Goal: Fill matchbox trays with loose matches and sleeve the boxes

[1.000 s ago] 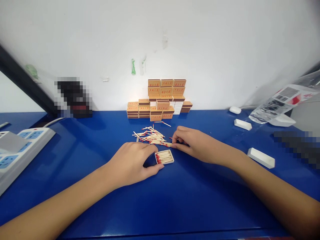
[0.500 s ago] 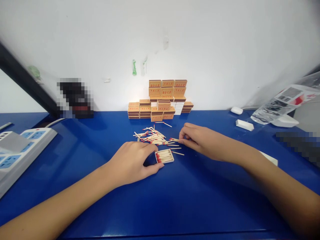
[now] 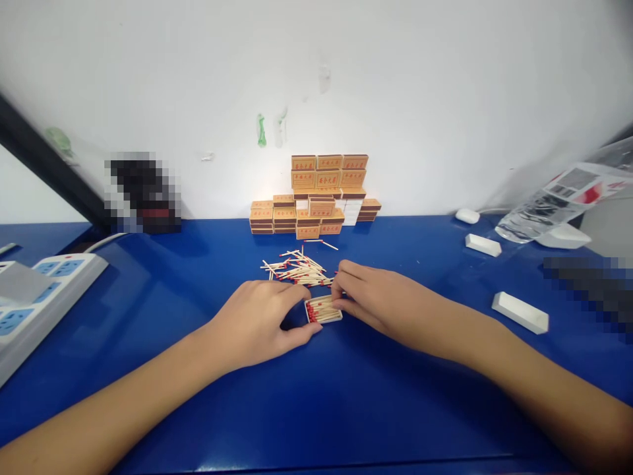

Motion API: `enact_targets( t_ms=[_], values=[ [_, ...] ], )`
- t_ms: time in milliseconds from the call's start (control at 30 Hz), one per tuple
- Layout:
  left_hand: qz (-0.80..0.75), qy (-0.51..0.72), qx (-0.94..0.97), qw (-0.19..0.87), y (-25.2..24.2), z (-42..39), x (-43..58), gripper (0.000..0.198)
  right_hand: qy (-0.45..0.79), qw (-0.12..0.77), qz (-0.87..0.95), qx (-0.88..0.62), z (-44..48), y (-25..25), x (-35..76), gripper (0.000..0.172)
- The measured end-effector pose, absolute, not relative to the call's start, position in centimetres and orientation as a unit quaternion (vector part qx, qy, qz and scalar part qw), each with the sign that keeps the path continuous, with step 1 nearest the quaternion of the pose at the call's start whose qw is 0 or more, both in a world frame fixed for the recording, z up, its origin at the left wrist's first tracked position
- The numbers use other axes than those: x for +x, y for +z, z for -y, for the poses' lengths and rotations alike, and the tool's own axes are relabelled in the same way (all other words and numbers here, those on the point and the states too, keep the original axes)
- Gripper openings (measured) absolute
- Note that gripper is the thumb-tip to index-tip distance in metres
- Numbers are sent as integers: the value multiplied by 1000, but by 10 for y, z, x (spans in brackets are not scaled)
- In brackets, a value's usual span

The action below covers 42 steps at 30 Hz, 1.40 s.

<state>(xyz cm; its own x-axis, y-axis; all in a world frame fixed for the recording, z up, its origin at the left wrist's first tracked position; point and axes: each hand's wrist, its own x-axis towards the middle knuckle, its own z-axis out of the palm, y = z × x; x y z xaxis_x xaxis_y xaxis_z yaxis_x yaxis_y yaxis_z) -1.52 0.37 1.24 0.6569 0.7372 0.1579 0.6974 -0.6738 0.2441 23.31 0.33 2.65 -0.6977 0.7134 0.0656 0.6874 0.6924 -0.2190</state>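
Note:
On the blue desk [image 3: 316, 396] lies a small open matchbox tray [image 3: 330, 321], holding several red-headed matches side by side. My left hand [image 3: 262, 323] has its thumb and fingers closed around the tray's left end. My right hand [image 3: 368, 293] pinches a match or matches at the tray's right end, its fingertips over the tray; the fingers mostly hide what they hold. Just behind the tray spreads a loose pile of matches [image 3: 301, 269], its right side partly covered by my right hand.
Stacked matchboxes [image 3: 328, 178] stand against the white wall at the back. White blocks [image 3: 520, 313] and a clear plastic bottle [image 3: 539, 204] are on the right. A power strip [image 3: 59, 297] sits at the left, with a blurred dark object [image 3: 148, 194] behind it.
My right hand has moved left with the matches, from beside the pile to the tray's right end. My left hand keeps its hold on the tray. The view has shifted slightly.

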Motion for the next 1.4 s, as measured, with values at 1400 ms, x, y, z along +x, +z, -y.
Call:
enact_targets(
  t_ms=[1400],
  values=[
    [-377, 136, 912, 85, 16, -4, -17, 33, 190, 111, 883, -416, -29, 30, 259, 15]
  ],
)
